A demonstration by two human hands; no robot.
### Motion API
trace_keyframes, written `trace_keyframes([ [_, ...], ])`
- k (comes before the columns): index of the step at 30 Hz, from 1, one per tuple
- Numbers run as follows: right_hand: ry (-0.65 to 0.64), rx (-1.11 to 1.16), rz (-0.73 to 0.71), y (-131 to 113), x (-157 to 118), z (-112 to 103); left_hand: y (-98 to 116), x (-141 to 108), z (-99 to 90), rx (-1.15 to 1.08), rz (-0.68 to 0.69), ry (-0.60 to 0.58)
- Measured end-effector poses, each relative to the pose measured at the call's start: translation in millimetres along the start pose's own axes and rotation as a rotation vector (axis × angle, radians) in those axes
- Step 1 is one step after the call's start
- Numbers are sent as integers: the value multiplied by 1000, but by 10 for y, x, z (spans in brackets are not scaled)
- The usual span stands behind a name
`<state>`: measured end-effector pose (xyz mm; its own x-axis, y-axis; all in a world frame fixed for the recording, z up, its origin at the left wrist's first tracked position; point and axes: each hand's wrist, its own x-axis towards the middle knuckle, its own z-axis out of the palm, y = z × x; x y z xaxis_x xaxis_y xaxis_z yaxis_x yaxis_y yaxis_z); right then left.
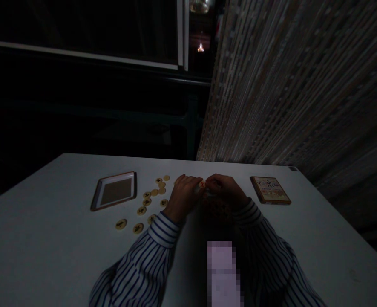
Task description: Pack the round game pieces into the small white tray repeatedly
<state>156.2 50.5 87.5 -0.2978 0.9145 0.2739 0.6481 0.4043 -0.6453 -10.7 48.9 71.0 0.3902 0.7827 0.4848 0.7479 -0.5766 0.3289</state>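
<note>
Both hands meet over the middle of the white table (70,243). A round pale piece with a red mark (202,184) is between the fingertips of my left hand (183,196) and my right hand (225,187); both hands have their fingers closed on it. Below them lies a dark, shadowed cluster (217,211), too dim to make out fully. To the left of my left hand several round pieces with dark marks are scattered, one of them (138,228) near my left sleeve. Some of these pieces show no mark.
An open shallow tray (116,191) with a brown rim lies on the left. On the right is a flat box with a printed lid (270,190). A string curtain (271,85) hangs behind the table's far edge. A pixelated patch covers the near middle.
</note>
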Motion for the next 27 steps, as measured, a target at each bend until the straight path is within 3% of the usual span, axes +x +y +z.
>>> trace_keyframes([
  [9,-20,162,48,46,10,14,7,-1,18,-14,-12,11],
  [16,-9,157,20,78,12,-1,-11,1,24,-75,18,19],
  [27,-28,79,-39,77,-6,-111,-8,19,23,-495,-155,-59],
])
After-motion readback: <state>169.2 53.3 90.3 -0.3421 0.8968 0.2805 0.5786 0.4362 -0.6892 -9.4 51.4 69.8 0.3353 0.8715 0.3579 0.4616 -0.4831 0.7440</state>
